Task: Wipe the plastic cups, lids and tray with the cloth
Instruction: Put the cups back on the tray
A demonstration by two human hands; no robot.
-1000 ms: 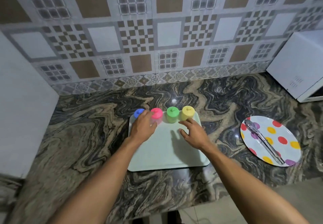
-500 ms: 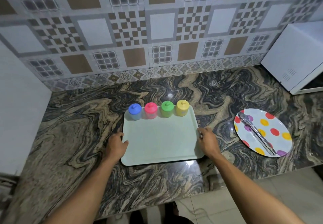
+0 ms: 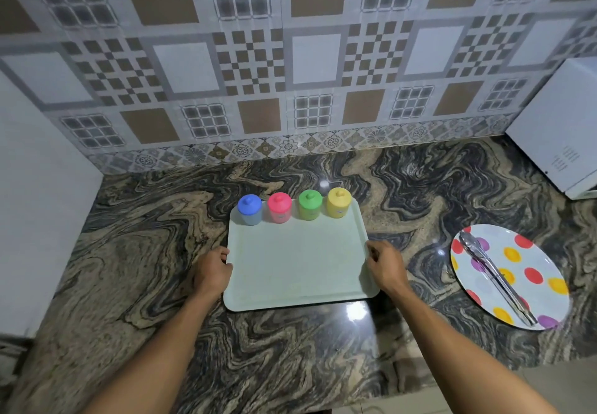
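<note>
A pale green tray (image 3: 297, 268) lies flat on the marble counter. Along its far edge stand several lidded plastic cups in a row: blue (image 3: 249, 209), pink (image 3: 279, 207), green (image 3: 310, 204) and yellow (image 3: 338, 202). My left hand (image 3: 213, 270) grips the tray's left rim, fingers curled at the edge. My right hand (image 3: 384, 263) grips the tray's right rim the same way. No cloth shows in view.
A polka-dot plate (image 3: 513, 281) with metal tongs (image 3: 494, 274) lies at the right. A white appliance (image 3: 562, 129) stands at the back right, a white wall panel (image 3: 35, 207) at the left. The counter's front edge runs below my forearms.
Both hands left the cups at the back of the tray and drew back to its left and right rims. The cups stand uncovered in their row.
</note>
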